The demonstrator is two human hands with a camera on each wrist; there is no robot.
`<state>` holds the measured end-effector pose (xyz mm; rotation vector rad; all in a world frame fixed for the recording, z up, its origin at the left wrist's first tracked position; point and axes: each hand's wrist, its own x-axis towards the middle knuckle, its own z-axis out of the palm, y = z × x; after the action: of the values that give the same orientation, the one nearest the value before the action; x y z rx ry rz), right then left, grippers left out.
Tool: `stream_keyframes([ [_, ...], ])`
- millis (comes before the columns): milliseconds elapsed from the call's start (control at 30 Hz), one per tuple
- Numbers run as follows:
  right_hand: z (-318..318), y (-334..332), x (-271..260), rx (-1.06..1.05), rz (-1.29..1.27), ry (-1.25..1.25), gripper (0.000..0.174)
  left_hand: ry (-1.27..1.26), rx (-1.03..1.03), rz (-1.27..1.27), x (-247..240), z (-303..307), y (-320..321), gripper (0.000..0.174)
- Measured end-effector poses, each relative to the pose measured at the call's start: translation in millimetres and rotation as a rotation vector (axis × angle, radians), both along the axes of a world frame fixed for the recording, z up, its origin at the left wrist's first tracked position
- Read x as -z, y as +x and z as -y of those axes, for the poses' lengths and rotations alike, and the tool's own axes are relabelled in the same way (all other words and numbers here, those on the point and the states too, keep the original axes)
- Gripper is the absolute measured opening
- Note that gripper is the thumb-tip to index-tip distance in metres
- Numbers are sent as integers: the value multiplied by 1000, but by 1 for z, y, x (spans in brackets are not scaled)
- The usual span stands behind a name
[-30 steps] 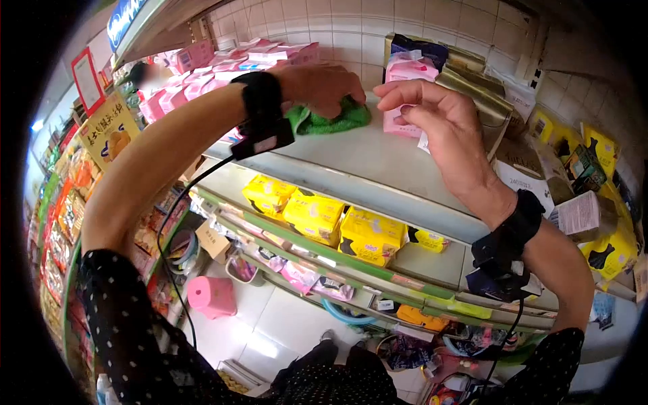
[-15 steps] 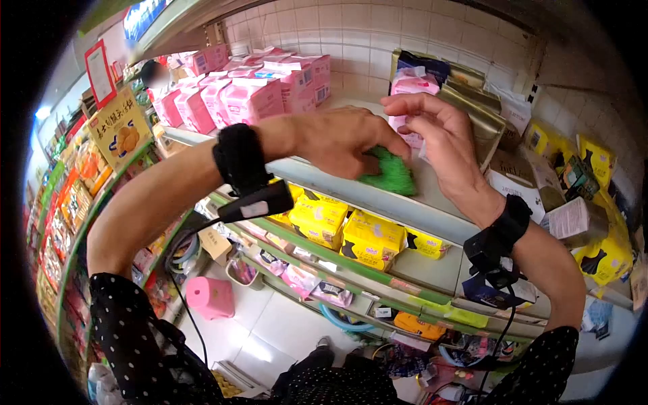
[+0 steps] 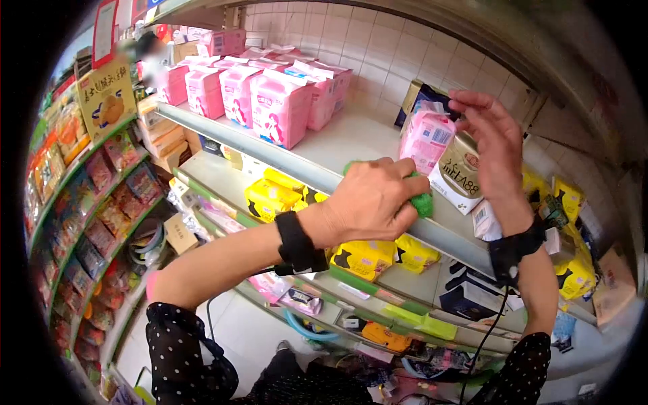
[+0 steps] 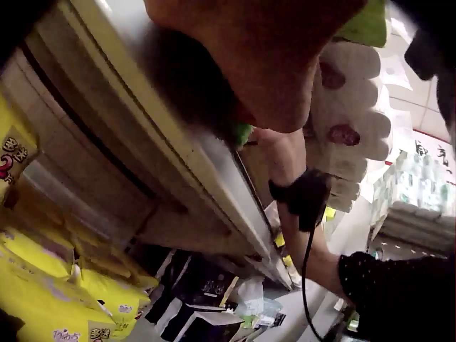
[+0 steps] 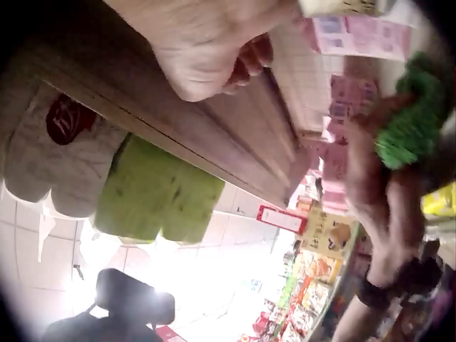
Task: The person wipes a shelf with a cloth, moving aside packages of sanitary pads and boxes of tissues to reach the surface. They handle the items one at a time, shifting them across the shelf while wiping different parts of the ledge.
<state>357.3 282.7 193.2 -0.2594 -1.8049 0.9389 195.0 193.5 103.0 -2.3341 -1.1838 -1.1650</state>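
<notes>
My left hand point(image 3: 378, 199) grips a fuzzy green cloth point(image 3: 422, 204) at the front edge of the upper shelf point(image 3: 358, 145). Strands of the green cloth point(image 5: 410, 132) bulge out of the hand in the right wrist view. My right hand point(image 3: 496, 152) is raised, its fingers loosely bent, beside a pink package point(image 3: 428, 138) and a white-and-gold pack point(image 3: 461, 172). It overlaps the pack's right side in the head view. Nothing shows in its grasp. In the left wrist view my left hand point(image 4: 263, 64) is dark and hides most of the cloth.
Rows of pink packages point(image 3: 280, 108) fill the shelf's left part. Yellow packs point(image 3: 364, 260) sit on the shelf below. More yellow packs point(image 3: 574, 270) and a dark blue box point(image 3: 472, 297) are at the right. A snack rack point(image 3: 101, 216) stands at the left.
My left hand has carried the green cloth rightward and toward me, from the shelf top to its front edge. The head view has turned, and my right hand appears farther right.
</notes>
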Motion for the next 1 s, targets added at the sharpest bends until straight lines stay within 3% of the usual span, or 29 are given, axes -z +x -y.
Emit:
stream_keyframes([
  [167,-33,1,-66,161,564,59,23,87,-26,8,6,0,-1,24],
  [433,-146,-24,-78,367,1081,339,34,172,43,59,15,-3,-6,24],
  [567,-163,-27,-77,500,1159,325,41,157,54,31,14,-2,-10,25],
  [667,-165,-31,-77,531,1178,490,39,138,80,61,15,-2,-12,24],
  [867,-167,-51,-82,469,1369,479,23,133,99,83,19,-6,-12,24],
  [1000,-187,-51,-71,445,1322,479,14,144,102,93,18,-6,-13,23],
])
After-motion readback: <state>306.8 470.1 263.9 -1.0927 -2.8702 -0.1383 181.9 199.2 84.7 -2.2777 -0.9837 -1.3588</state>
